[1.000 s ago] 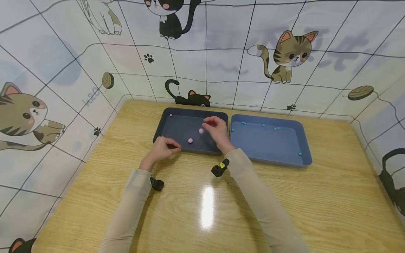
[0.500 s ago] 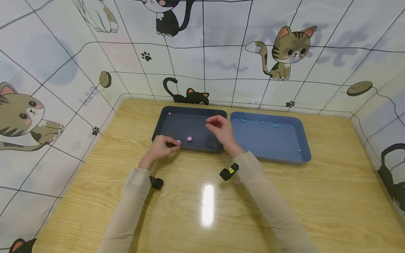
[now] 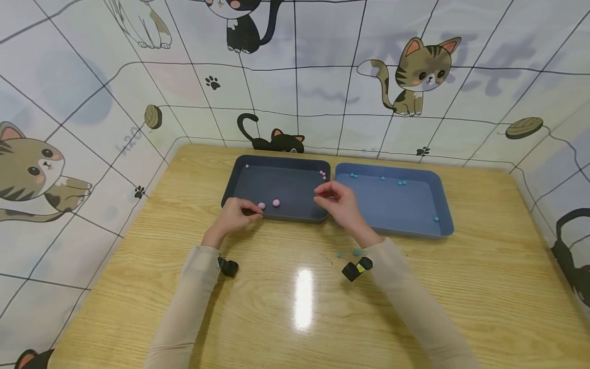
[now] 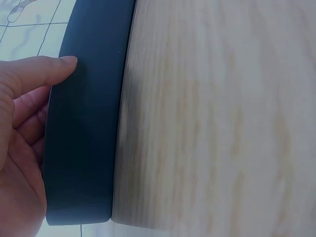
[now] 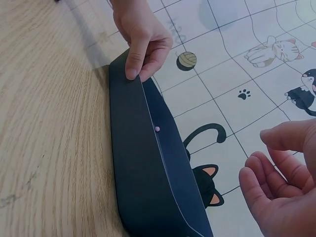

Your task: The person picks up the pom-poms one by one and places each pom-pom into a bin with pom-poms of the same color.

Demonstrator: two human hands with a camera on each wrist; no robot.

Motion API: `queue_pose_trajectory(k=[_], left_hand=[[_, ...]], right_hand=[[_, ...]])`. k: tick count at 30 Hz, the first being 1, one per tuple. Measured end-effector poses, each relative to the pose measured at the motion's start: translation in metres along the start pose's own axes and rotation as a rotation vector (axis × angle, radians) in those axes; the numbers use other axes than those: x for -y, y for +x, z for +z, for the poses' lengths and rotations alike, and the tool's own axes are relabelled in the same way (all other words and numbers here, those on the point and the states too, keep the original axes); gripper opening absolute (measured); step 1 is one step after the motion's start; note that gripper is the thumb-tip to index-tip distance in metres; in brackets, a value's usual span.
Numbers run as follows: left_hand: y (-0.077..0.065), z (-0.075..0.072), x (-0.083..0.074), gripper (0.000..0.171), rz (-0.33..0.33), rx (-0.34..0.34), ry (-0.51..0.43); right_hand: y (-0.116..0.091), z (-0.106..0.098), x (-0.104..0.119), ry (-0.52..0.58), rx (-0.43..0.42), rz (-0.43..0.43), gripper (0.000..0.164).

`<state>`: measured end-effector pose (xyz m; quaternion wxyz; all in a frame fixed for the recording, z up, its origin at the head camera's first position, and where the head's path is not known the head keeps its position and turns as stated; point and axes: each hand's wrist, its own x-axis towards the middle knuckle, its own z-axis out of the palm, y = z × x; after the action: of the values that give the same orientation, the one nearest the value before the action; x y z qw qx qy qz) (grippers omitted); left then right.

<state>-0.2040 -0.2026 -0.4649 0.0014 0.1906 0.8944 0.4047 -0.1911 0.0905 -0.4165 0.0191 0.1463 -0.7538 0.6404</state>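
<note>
In the head view my left hand (image 3: 233, 215) pinches the near rim of the dark tray (image 3: 295, 211) at its left, thumb on the outer wall. The left wrist view shows that thumb (image 4: 64, 66) on the dark wall. Two larger pink balls lie in the tray near those fingers, a pink ball (image 3: 261, 206) closest and another pink ball (image 3: 276, 203) to its right. My right hand (image 3: 343, 207) hovers over the tray's right end, beside the blue tray (image 3: 392, 210). Its thumb and fingers are loosely curved and apart, holding nothing in the right wrist view.
Small pink beads (image 3: 323, 175) sit in the dark tray's far right corner, and one pink bead (image 3: 247, 166) far left. Several teal pieces (image 3: 402, 183) lie in the blue tray. Loose teal pieces (image 3: 357, 252) rest on the wooden table (image 3: 267, 307) by my right wrist. A cat-patterned backdrop rises behind.
My right hand has moved right and nearer to me, uncovering the far-corner beads and loose teal pieces. A pink ball has rolled left to my left fingertips. My left hand keeps its grip.
</note>
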Motion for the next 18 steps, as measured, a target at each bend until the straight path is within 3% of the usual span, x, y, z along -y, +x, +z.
queue_pose_trajectory(k=[18], left_hand=[[-0.001, -0.001, -0.002, 0.004, -0.019, 0.004, -0.012]], right_hand=[[-0.053, -0.031, 0.005, -0.009, 0.088, 0.083, 0.019]])
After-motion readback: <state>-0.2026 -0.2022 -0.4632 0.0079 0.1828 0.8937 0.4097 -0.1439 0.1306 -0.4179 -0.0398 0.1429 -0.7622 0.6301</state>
